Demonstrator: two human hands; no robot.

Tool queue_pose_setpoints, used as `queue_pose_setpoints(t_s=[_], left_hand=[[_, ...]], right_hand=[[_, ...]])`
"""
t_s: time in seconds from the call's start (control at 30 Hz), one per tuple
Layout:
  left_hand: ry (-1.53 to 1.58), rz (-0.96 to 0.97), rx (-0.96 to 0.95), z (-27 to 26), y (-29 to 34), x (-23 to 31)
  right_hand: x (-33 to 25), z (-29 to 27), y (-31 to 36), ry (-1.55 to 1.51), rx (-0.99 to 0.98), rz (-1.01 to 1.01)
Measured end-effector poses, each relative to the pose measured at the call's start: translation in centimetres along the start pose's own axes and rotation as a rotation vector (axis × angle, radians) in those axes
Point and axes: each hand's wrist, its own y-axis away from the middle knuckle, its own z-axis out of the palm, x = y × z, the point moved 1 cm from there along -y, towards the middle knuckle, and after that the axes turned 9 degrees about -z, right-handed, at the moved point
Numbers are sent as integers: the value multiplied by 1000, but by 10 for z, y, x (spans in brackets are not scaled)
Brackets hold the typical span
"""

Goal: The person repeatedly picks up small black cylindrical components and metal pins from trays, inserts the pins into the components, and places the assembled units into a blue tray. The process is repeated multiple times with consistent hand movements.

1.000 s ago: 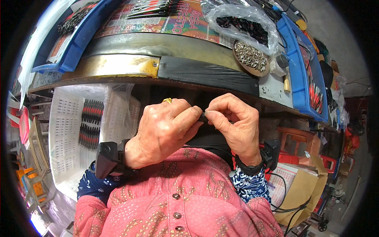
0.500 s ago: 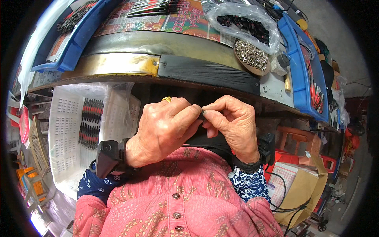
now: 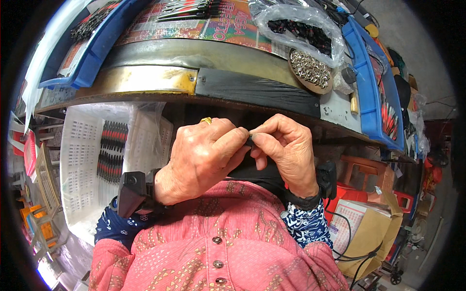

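Observation:
In front of my chest, below the bench edge, both hands meet fingertip to fingertip. My left hand (image 3: pixel 201 157), with a yellow ring, is closed, thumb and forefinger pinching a small black piece (image 3: pixel 249 141). From the other side, my right hand (image 3: pixel 286 153) pinches the same piece between thumb and forefinger, its other fingers curled. Most of the piece is hidden by the fingertips, so its kind cannot be made out. Left of my left hand, a white plastic basket (image 3: pixel 77 194) holds stacked slim black-and-red pen-shaped pieces (image 3: pixel 114 135).
The metal-edged bench (image 3: pixel 145 77) runs across ahead. On it stand a round dish of small silvery metal parts (image 3: pixel 310 70), a clear bag of black-and-red parts (image 3: pixel 301 35), a left blue tray (image 3: pixel 94 56) and a right blue tray (image 3: pixel 365 80). An open cardboard box (image 3: pixel 371 237) is at right.
Both hands stay almost in place, still pinching the small black piece. The right fingers have shifted very slightly, and a bit more of the piece shows.

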Motion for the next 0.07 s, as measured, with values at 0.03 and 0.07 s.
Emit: queue_pose_setpoints(t_s=[0.03,0.07], left_hand=[[0,0,-2,0,1,0],[13,14,16,1,1,0]], right_hand=[[0,-2,0,26,-16,19],[-1,-4,-1,53,-33,38]])
